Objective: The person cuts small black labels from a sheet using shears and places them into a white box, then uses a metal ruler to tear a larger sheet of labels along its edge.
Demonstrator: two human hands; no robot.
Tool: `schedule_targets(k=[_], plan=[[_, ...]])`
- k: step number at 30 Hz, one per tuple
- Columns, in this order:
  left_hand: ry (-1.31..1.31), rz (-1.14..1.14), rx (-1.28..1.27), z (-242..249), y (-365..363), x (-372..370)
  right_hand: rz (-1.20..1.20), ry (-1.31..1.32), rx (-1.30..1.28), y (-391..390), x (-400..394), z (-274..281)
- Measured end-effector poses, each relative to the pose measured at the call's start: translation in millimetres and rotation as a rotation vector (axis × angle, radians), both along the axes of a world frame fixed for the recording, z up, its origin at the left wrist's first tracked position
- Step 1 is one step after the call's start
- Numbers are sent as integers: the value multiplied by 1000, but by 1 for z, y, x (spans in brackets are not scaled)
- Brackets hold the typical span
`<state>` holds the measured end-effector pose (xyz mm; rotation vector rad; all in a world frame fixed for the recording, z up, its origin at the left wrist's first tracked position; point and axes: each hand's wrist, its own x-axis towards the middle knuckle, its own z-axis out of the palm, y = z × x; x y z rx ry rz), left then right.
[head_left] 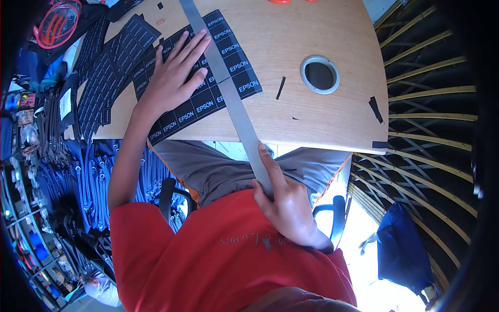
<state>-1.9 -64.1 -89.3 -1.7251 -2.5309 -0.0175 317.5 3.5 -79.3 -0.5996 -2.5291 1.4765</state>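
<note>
My left hand (179,78) lies flat with fingers apart on a black sheet of EPSON labels (192,112), its fingertips beside a long metal ruler (236,106). The ruler runs slantwise across the sheet and past the table's near edge. My right hand (288,205) grips the ruler's near end, its index finger stretched along the metal and its thumb at the other side. Printed white text and thin grid lines cover the sheet; the ruler and my left hand hide part of it.
More black printed sheets (117,65) overlap on the table's left side. Black scraps (280,88) and a pale ring with a dark centre (339,78) are at right. Orange handles (280,1) show at the far edge. A folding gate (431,96) stands right; blue straps (96,182) hang left.
</note>
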Motion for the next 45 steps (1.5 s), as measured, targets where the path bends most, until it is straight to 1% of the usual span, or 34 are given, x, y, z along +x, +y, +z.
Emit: schedule_targets(k=[2, 6, 8, 9, 11, 12, 13, 15, 16, 17, 19, 21, 30, 32, 33, 35, 36, 38, 39, 41, 43, 45], plan=[[0, 0, -1, 0, 0, 0, -12, 47, 23, 3, 0, 0], [4, -5, -1, -2, 0, -1, 7, 43, 10, 16, 1, 7], [16, -2, -4, -3, -1, -2, -139, 62, 14, 22, -1, 8], [17, -1, -7, -2, -1, -2, -139, 62, 17, 27, -5, 8], [18, -2, -5, -2, -1, -1, -227, 252, 235, 40, -19, 10], [16, -1, -7, -1, 0, -1, -222, 229, 323, 45, -27, 11], [14, -1, -9, 0, 0, 0, -226, 229, 328, 51, -36, 10], [15, -4, -5, 0, 0, 1, -147, 266, 606, 59, -55, 10], [16, -1, -4, 1, 0, 0, -108, 199, 608, 58, -62, 11], [17, -6, 4, 1, -1, 0, -112, 199, 616, 57, -70, 9], [24, 1, -1, 0, -1, 1, -125, 202, 764, 55, -82, 3], [21, -3, 7, -1, 0, -1, -118, 180, 779, 57, -91, 2], [15, 7, 8, -2, -2, 0, -107, 149, 695, 59, -118, 4], [19, 0, 21, -2, -2, -1, -80, 144, 597, 62, -126, 5], [9, 3, 19, -2, -2, -1, -85, 141, 613, 63, -129, 8], [-6, 9, 42, -2, -3, 0, -20, 100, 421, 64, -137, 15], [-18, 13, 38, -1, -3, 1, -16, 98, 443, 63, -142, 16], [-34, 15, 53, -2, -4, 0, -65, 129, 132, 60, -150, 12], [-49, 21, 42, 0, -4, 1, -55, 127, 157, 58, -152, 12], [-47, 12, 54, -2, -5, -1, -199, 107, 157, 52, -154, 16], [-61, 20, 70, -4, -5, -2, -193, 56, 176, 49, -157, 22], [-63, 12, 47, -2, -6, -2, -105, -4, 308, 52, -161, 16]])
